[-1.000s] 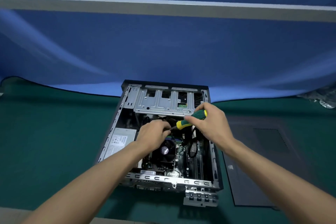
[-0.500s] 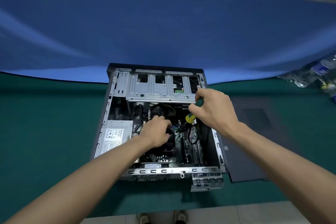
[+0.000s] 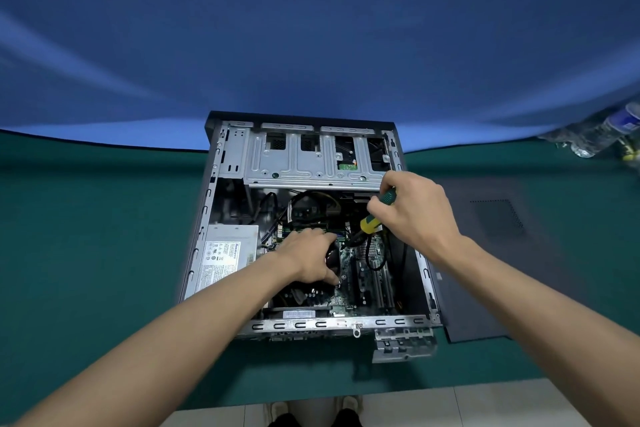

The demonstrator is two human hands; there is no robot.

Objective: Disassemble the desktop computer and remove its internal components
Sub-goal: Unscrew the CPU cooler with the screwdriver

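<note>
Head view looks down on an open, grey-steel desktop computer case (image 3: pixel 221 163) lying on its side on a dark green felt-covered table (image 3: pixel 86 236). Inside it the left hand (image 3: pixel 310 258) rests on the black round CPU cooler fan (image 3: pixel 333 258), fingers curled around its rim. The right hand (image 3: pixel 414 215) grips a green-and-yellow-handled screwdriver (image 3: pixel 375 215), its shaft angled down and left toward the green motherboard (image 3: pixel 348 262) just beside the fan. A silver boxy power supply with a white label (image 3: pixel 225 253) sits at the case's left wall, and a perforated silver drive cage (image 3: pixel 304 159) spans the far end. The detached black side panel (image 3: pixel 498 253) lies flat on the table just right of the case. A blue cloth backdrop (image 3: pixel 311 28) hangs behind.
</note>
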